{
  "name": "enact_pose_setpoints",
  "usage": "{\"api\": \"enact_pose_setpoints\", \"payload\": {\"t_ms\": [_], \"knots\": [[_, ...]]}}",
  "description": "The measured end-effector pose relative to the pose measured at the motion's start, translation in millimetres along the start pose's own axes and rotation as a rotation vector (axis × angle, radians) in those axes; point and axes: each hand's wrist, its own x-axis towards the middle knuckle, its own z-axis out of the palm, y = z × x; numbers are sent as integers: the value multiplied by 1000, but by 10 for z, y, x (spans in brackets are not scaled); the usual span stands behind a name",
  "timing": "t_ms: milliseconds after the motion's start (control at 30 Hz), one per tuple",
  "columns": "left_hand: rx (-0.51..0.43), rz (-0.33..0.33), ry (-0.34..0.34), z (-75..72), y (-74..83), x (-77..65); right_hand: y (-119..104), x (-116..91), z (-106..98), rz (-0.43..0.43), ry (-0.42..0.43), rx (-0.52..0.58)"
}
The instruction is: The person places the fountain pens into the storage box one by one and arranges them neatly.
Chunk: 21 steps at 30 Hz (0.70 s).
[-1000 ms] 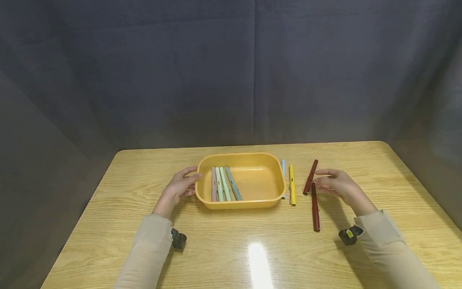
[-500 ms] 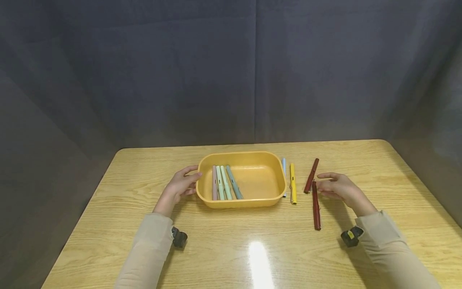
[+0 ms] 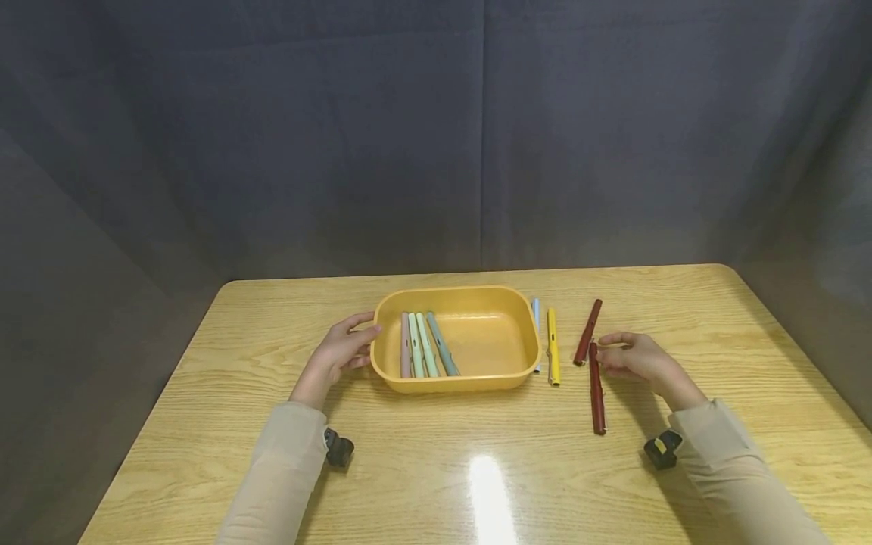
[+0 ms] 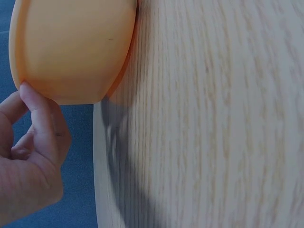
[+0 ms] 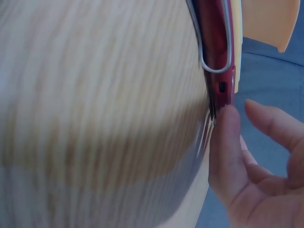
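Observation:
My left hand (image 3: 338, 352) pinches the left rim of a yellow-orange plastic tub (image 3: 497, 383), thumb at the edge and fingers outside, as the left wrist view shows too. Inside lie a pinkish pen (image 3: 405, 344), two pale green pens (image 3: 428, 344) and a blue-grey pen (image 3: 443, 344). My right hand (image 3: 640, 359) is at the far end of a dark red pen (image 3: 596, 390) with a clip. In the right wrist view a fingertip (image 5: 227, 114) meets that pen's end, while another finger stands apart from it. A second dark red pen (image 3: 588, 333) lies slanted just beyond.
A yellow pen (image 3: 552, 347) lies right of the tub, and a light blue pen (image 3: 537, 333) lies partly hidden behind the tub's right rim. The wooden table (image 3: 409, 469) ends at a dark curtain (image 3: 341, 151) at the back.
My right hand's fingers have shifted slightly, from beside the slanted red pen down to the end of the nearer one. My left hand and the tub stay in place.

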Motion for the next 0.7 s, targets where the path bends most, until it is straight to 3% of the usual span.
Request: {"api": "enact_pose_setpoints", "payload": {"t_ms": [700], "knots": [[-28,9,-12,-2,-6,9,-45,16,84,43,-29,-179]]}}
